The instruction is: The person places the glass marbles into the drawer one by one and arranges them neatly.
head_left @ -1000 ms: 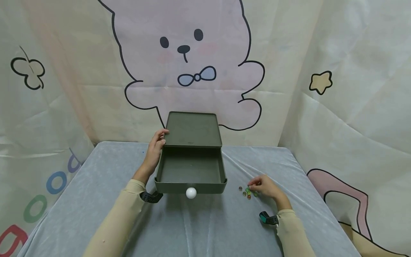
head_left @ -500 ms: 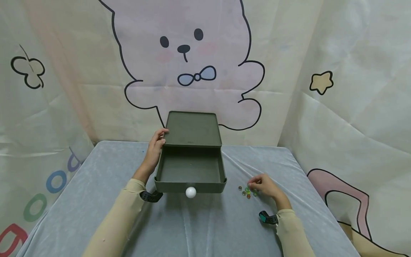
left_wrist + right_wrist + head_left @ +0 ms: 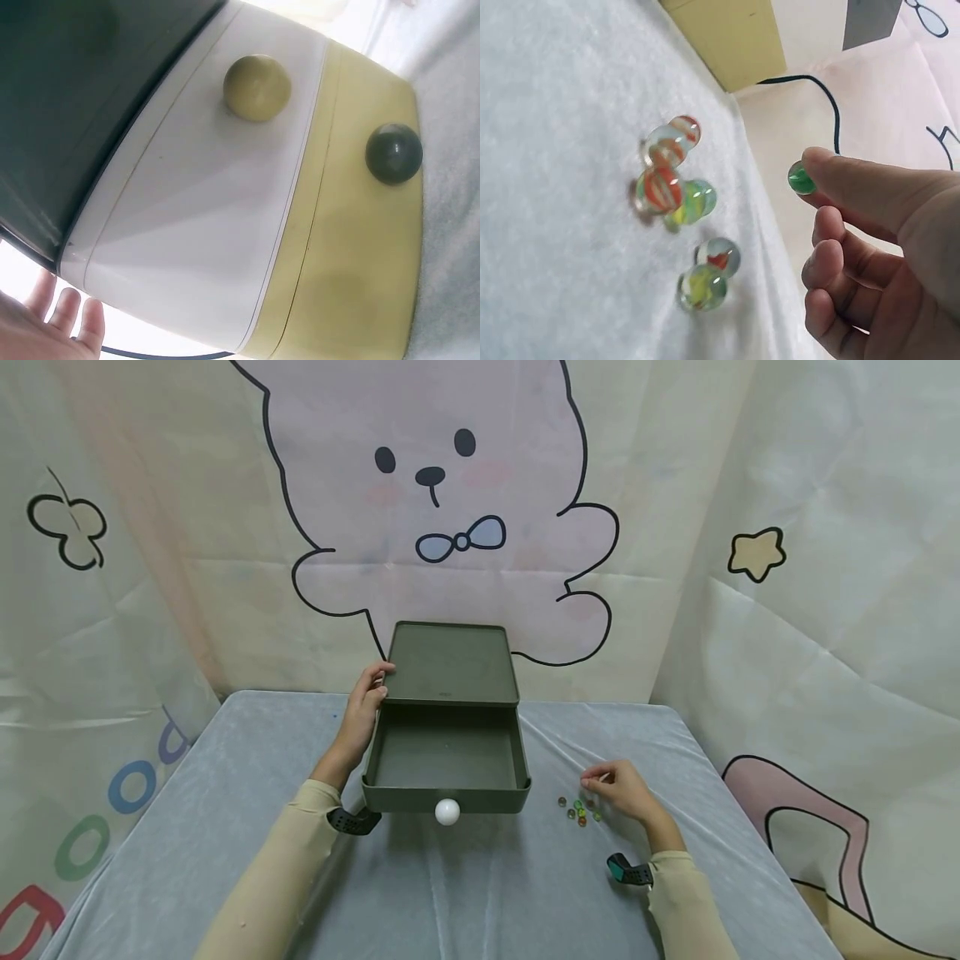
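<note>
My right grip (image 3: 622,787) pinches a green marble (image 3: 802,178) right of the open drawer (image 3: 405,800), where its smooth roundness could let it slip free.

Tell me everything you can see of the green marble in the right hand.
The green marble is a round, shiny ball that looks like glass, paler at the edge and deep green inside. The right hand pinches it with the fingertips, which hide part of it. It is off the cloth, near the loose marbles.
</note>
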{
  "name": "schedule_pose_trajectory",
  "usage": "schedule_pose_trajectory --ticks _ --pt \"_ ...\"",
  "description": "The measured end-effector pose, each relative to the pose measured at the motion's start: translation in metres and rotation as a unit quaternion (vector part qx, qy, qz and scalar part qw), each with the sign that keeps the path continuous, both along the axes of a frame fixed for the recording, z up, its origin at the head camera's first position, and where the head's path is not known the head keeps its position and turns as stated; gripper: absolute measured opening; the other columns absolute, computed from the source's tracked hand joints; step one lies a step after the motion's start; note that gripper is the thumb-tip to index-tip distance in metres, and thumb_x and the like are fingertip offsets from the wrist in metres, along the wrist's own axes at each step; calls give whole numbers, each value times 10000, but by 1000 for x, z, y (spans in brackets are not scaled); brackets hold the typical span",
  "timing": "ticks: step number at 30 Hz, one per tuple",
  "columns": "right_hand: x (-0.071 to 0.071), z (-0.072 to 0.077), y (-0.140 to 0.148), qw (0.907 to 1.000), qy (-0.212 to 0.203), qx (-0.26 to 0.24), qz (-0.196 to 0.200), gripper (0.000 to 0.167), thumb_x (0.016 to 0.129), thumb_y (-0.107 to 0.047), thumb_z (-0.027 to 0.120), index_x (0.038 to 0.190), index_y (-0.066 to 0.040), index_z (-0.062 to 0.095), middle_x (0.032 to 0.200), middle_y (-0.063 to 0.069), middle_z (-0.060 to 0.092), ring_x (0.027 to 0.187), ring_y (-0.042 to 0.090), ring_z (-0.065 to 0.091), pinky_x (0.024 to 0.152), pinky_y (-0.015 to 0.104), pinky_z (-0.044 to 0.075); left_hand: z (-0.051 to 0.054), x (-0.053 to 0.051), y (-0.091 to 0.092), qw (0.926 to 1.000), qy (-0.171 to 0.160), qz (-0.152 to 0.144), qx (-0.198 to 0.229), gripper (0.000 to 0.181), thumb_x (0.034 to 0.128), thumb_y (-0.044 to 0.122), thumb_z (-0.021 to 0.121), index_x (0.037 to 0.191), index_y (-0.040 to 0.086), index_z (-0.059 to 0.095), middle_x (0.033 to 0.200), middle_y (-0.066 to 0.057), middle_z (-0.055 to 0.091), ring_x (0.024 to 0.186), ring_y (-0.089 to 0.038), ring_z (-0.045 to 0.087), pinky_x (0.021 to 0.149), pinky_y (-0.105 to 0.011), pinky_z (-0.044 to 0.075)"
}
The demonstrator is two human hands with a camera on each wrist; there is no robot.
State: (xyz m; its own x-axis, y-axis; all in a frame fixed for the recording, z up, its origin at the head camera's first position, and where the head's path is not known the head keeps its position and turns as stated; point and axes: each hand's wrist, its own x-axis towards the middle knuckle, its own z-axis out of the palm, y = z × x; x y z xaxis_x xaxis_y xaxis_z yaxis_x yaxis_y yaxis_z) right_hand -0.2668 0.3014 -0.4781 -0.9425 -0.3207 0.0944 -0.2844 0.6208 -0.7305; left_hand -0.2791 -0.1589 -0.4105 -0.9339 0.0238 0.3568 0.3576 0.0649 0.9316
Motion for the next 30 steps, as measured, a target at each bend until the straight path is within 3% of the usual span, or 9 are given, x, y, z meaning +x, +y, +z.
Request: schedule_pose_trajectory --ticks 8,20,24,30 --pt "5 14 -9 9999 169 -15 -14 160 925 -102 708 974 42 757 826 133 710 617 30 522 577 229 458 1 0 0 10000 -31 9 9 430 1047 148 318 1463 86 410 1629 -141 250 1507 -307 214 1185 -587 205" --pt "17 31 -24 9994 323 -91 18 160 932 -125 706 999 13 749 870 242 708 620 174 573 576 241 467 0 0 0 10000 58 -3 61 431 1040 128 318 1456 65 410 1621 -150 264 1509 -307 209 1186 -583 203" --pt "20 37 -30 9992 392 -41 -7 153 931 -134 709 996 -1 749 846 228 702 594 99 530 559 248 455 -1 -1 -1 10000 60 3 56 431 1042 135 319 1458 70 411 1623 -149 262 1509 -304 209 1184 -577 204" --pt "25 46 -38 9989 461 -33 -29 131 927 -138 716 984 -26 752 778 96 688 579 40 483 549 247 443 -1 -1 -1 10000 33 -13 53 436 1043 138 318 1463 70 413 1622 -135 263 1508 -294 219 1183 -568 213"
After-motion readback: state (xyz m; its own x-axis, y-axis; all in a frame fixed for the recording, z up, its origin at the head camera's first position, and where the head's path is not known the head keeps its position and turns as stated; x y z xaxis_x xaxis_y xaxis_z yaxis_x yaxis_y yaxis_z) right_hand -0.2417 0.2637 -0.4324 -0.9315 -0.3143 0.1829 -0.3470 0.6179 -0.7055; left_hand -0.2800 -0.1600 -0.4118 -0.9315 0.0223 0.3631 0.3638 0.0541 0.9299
